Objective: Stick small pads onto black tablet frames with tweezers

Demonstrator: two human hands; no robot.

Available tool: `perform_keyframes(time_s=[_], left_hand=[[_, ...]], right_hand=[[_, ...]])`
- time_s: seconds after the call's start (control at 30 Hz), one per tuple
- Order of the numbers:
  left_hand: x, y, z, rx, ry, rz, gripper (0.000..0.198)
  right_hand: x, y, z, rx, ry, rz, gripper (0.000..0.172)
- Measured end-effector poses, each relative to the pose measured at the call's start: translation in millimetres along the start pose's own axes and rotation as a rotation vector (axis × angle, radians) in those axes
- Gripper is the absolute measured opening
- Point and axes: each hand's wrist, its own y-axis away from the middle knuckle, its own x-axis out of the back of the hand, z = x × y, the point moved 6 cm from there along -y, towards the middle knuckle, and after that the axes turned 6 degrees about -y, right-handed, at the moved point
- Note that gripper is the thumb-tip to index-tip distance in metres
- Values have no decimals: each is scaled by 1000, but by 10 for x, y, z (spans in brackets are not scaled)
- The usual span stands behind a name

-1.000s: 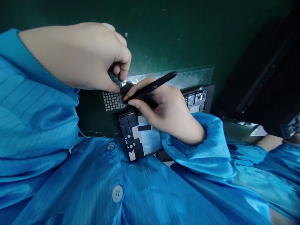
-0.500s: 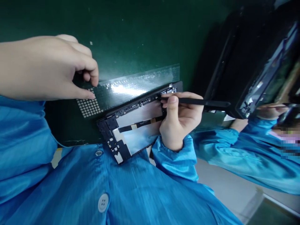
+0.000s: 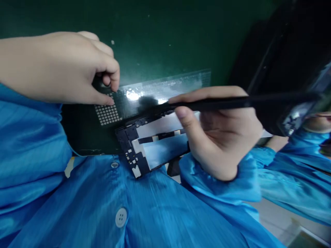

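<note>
My left hand [image 3: 77, 69] is curled, thumb and fingers pinched on the near end of a clear sheet [image 3: 165, 89] that carries a grid of small white squares [image 3: 107, 113]. My right hand [image 3: 219, 134] grips black tweezers [image 3: 222, 102] that lie nearly level, their tip pointing left over the sheet's shiny part, close to the far edge of an opened device frame [image 3: 144, 144]. The frame lies tilted on the dark green mat [image 3: 160, 41], with a pale panel, a dark ribbon strip and black parts at its left end.
My blue smock [image 3: 103, 206] fills the lower view and hides the table's near edge. At the right, another person's blue sleeve [image 3: 297, 179] and hand [image 3: 276, 141] are beside dark trays [image 3: 284, 69].
My right hand has risen and moved closer to the camera, swinging the tweezers' tip left from the frame's right end towards the sheet. My left hand stays pinched on the sheet.
</note>
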Motion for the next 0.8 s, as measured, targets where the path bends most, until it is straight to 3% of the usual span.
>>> perform_keyframes(time_s=[0.1, 0.17, 0.3, 0.4, 0.57, 0.67, 0.73, 0.8], left_hand=[[101, -28, 167, 30, -54, -83, 126], [123, -42, 236, 96, -54, -141, 114], [97, -58, 291, 132, -123, -189, 52], [79, -57, 279, 121, -137, -180, 37], [95, -61, 275, 99, -152, -175, 44], [72, -77, 225, 75, -146, -156, 68], [59, -75, 166, 19, -123, -106, 91], [50, -43, 112, -36, -75, -47, 101]], right_hand=[[-419, -213, -8, 46, -120, -356, 10], [-629, -274, 58, 77, -129, -479, 11], [-746, -272, 151, 79, -107, -515, 13], [-715, -238, 130, 87, -97, -502, 10], [-763, -245, 108, 120, -77, -505, 7], [-754, -283, 127, 76, -147, -511, 4], [-612, -287, 163, -21, -338, -439, 5], [-321, -213, 231, -102, -531, -252, 4]])
